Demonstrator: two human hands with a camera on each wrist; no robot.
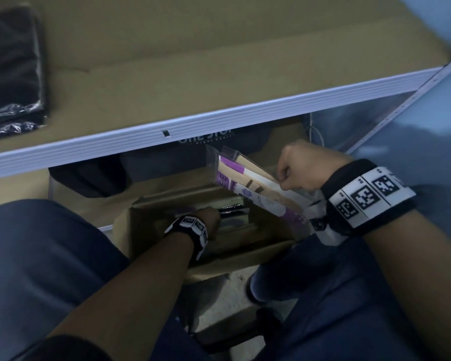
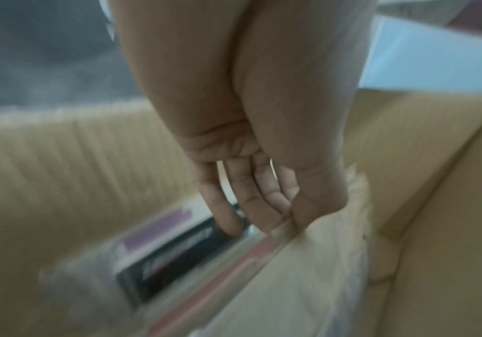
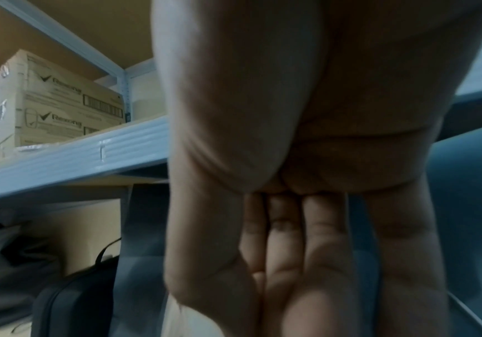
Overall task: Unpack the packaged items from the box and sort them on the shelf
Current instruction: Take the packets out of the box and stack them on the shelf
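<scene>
A: Why 2 hands? 
B: Right hand (image 1: 301,166) pinches a purple-printed packet (image 1: 248,183) below the shelf edge (image 1: 219,118); left hand (image 1: 208,216), fingers straight (reaching), touches packets inside the box (image 1: 141,225).

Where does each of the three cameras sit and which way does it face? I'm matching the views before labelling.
Head: worn on the head, looking down at the cardboard box under the shelf; both forearms, left hand, right hand pinching purple-and-white packets.
Left wrist: looks along the left hand into the box; its fingers reach packaged items.
Right wrist: looks along the right hand at shelving and printed cartons.
Shared: head and left wrist both show the box.
</scene>
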